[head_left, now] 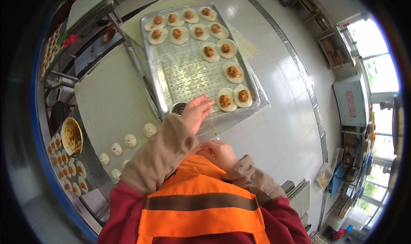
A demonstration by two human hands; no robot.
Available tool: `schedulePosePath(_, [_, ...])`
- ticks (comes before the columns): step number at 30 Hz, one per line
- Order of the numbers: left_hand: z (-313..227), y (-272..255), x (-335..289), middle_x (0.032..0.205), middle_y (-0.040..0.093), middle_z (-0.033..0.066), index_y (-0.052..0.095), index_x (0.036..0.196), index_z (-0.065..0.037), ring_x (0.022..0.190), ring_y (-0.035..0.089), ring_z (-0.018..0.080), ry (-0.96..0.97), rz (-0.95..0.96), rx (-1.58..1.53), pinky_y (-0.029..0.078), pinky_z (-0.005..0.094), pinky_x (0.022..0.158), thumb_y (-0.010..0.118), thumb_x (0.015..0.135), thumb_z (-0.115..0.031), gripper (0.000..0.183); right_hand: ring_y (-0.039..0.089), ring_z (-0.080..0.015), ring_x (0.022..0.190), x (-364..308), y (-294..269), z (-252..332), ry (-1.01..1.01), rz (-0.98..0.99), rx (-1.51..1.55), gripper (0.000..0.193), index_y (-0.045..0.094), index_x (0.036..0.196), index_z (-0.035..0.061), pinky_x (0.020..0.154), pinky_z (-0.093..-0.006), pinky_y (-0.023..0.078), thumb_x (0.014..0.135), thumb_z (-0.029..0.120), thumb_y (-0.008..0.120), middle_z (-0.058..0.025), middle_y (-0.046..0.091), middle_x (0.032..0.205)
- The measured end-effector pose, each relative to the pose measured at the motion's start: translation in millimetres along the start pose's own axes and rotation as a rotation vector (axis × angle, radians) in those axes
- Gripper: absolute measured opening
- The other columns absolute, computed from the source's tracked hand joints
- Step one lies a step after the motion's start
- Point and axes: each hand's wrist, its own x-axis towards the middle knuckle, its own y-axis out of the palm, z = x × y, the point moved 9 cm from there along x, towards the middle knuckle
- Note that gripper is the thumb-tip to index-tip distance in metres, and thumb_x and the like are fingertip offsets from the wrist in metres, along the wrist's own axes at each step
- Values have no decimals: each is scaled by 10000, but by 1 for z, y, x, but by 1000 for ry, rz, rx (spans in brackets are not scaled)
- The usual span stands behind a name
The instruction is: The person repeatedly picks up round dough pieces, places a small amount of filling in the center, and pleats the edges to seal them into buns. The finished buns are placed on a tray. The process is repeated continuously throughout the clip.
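Resting on tray (171, 79) edge: left hand (198, 111); right hand (220, 153) near apron.

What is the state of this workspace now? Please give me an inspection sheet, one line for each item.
Surface: pale work table, dusted white.
Job's things: perforated metal tray with round dough wrappers, each topped with brown filling; most of its middle is bare.
Clutter: closed dumplings on the table; bowl of filling at the left.
Grippers: left hand open at the tray's near edge; right hand curled near the orange apron.
Cables: nothing seen.
Surroundings: tiled floor, shelves, bright windows.
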Motion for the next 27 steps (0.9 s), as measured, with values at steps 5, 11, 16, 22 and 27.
schedulePosePath(5, [51,32,67,1158,622,135,544,1249,-2,1099,564,192,-158,-105,306,458,302,904,705,874,-158,436,630,-286,704,-43,-52,-56,203,-145,73,130,700,934,85,647,-384,510,839,170,676,-103,657,804])
schedulePosePath(11, [64,10,101,994,671,91,599,1140,4,797,623,166,-181,-151,868,499,327,659,838,743,-233,520,632,-283,708,-37,-69,-78,107,-177,158,151,698,960,84,654,-381,513,844,179,681,-110,661,816])
schedulePosePath(16, [40,44,95,1006,626,125,531,1096,23,873,618,213,404,-184,1318,527,364,777,859,695,-141,544,622,-256,682,-24,-88,-97,111,-229,257,184,695,986,80,633,-360,504,833,180,702,-100,639,767])
schedulePosePath(22, [54,29,111,1135,595,133,451,1232,7,1000,636,249,59,-147,402,570,394,851,742,770,28,547,653,-298,717,16,-114,-121,95,-256,119,311,652,1154,117,674,-399,523,866,236,651,-107,661,785])
schedulePosePath(27, [61,24,119,1177,612,171,549,1196,40,1070,629,306,-117,-58,-67,513,466,994,611,844,39,357,664,-293,760,36,-114,-136,196,-315,-47,386,617,1215,101,672,-400,517,868,265,650,-102,672,802])
